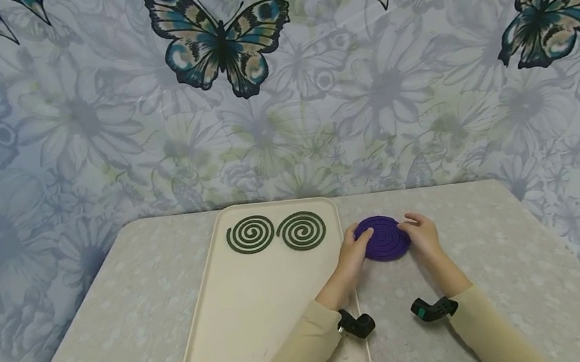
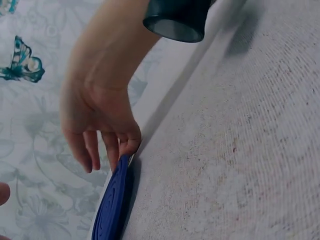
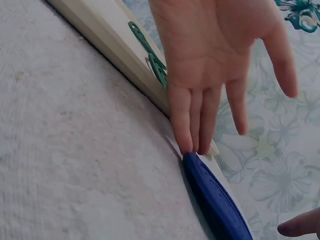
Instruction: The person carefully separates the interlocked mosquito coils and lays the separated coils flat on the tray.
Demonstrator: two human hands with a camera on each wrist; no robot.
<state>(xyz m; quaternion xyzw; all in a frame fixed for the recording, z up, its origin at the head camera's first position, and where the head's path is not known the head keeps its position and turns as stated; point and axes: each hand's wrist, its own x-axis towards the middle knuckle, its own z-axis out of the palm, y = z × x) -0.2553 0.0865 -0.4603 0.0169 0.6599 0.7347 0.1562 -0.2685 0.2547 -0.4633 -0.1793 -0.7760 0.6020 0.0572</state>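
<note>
A flowered grey-blue wall (image 1: pixel 275 164), printed with teal and black butterflies (image 1: pixel 224 44), fills everything beyond the light, mottled surface (image 1: pixel 477 219). Toward nine o'clock on that surface lies a cream tray (image 1: pixel 250 317), long, with rounded corners and a raised rim. Two tan sleeves (image 1: pixel 293 361) reach in, one from seven o'clock and passing over part of the tray, the other from five.

The person's left grip (image 1: pixel 352 252) is at nine o'clock of a purple disc (image 1: pixel 385 240): its fingers run nearly straight to the edge and touch it, while the thumb stands clear in the right wrist view. The right grip (image 1: pixel 424 239) is at three o'clock, fingers bent in against the opposite edge; I can't tell whether it pinches or only touches. The disc, ridged in a coil, sits between them, just off the tray's three o'clock side.

Two dark green spirals (image 1: pixel 301 231) lie side by side at the tray's twelve o'clock end. Smallest are the black devices (image 1: pixel 434 309), one at each wrist.
</note>
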